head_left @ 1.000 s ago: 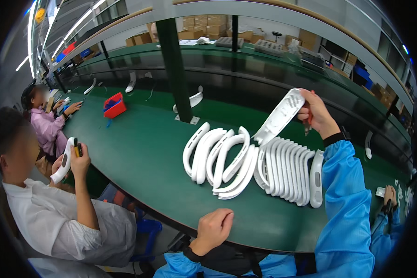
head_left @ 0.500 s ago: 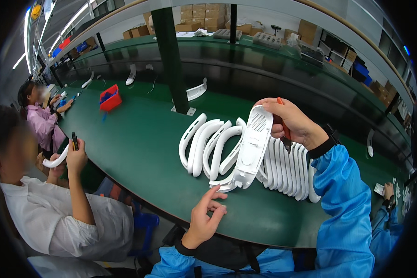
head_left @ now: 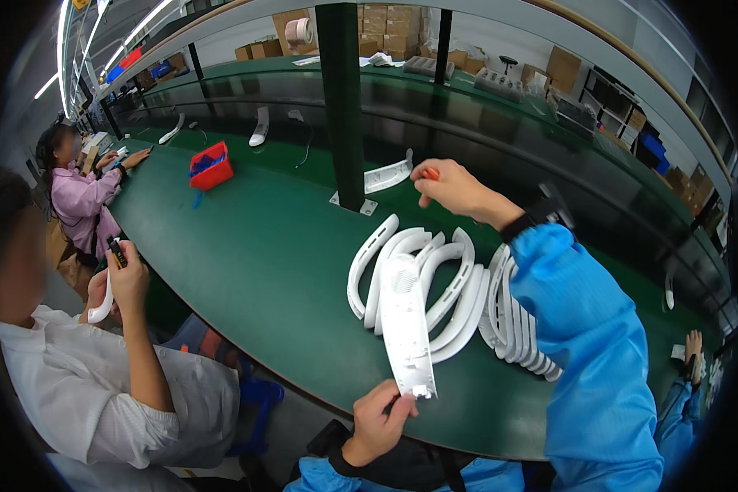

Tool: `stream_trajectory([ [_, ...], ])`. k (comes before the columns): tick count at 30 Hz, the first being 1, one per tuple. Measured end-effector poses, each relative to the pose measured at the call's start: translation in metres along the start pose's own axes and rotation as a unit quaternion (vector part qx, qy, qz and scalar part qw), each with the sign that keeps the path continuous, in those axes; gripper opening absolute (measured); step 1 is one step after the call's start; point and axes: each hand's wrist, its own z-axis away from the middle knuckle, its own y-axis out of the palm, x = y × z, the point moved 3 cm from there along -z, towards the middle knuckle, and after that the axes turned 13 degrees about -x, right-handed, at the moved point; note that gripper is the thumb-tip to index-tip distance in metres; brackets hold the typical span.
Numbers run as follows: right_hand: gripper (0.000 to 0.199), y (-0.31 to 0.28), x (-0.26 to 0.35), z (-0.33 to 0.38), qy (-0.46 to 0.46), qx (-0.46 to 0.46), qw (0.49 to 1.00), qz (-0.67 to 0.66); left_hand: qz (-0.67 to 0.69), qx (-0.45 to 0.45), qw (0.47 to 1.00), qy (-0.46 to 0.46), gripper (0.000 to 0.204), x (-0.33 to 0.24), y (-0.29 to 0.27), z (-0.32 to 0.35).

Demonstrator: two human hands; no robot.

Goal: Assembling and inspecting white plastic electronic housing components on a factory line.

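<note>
My left hand (head_left: 380,418) pinches the lower end of a long white plastic shell (head_left: 406,324). The shell's hollow inner side faces up, with a grid of small holes near its far end. Behind and beside it several curved white plastic shells (head_left: 372,266) lie on the green table. My right hand (head_left: 459,195) is closed round an orange-handled tool (head_left: 431,173) and reaches over the far part of the table. Only a bit of the handle shows now; a dark metal tip showed earlier. Nearest to that hand is another white shell (head_left: 388,175) by the post.
A dark green post (head_left: 340,107) rises from the table (head_left: 246,254). Left of it stand a red bin (head_left: 211,170) with blue things and a lone white shell (head_left: 260,128). A row of nested shells (head_left: 508,328) lies by my right sleeve. A co-worker (head_left: 98,361) in white sits left.
My right hand has let go of the shell and moved away with the orange-handled tool. My left hand has taken hold of the shell's near end. The view has shifted a little.
</note>
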Motion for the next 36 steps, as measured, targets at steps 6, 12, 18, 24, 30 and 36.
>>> stream_trajectory([
  [6, 0.022, 0.036, -0.056, -0.086, -0.099, -0.173, 0.935, 0.294, -0.012, -0.028, 0.997, 0.073, 0.007, -0.006, -0.001, -0.001],
  [12, 0.019, 0.05, -0.093, -0.098, -0.1, -0.093, 0.901, 0.413, -0.028, -0.056, 0.988, 0.142, 0.012, -0.009, 0.002, 0.0],
  [18, 0.023, -0.002, -0.085, -0.07, -0.089, -0.126, 0.922, 0.354, -0.029, -0.048, 0.99, 0.128, 0.006, -0.006, -0.001, -0.003],
  [24, 0.021, -0.064, -0.024, 0.013, -0.157, -0.169, 0.932, 0.278, -0.005, -0.059, 0.995, 0.077, 0.007, 0.004, 0.001, 0.004],
  [30, 0.017, -0.093, 0.024, 0.101, -0.182, -0.196, 0.929, 0.258, 0.025, -0.059, 0.997, 0.052, 0.009, 0.003, 0.007, 0.006],
  [36, 0.013, -0.094, 0.05, 0.153, -0.181, -0.24, 0.923, 0.238, 0.035, -0.063, 0.996, 0.055, 0.009, 0.004, 0.007, 0.008],
])
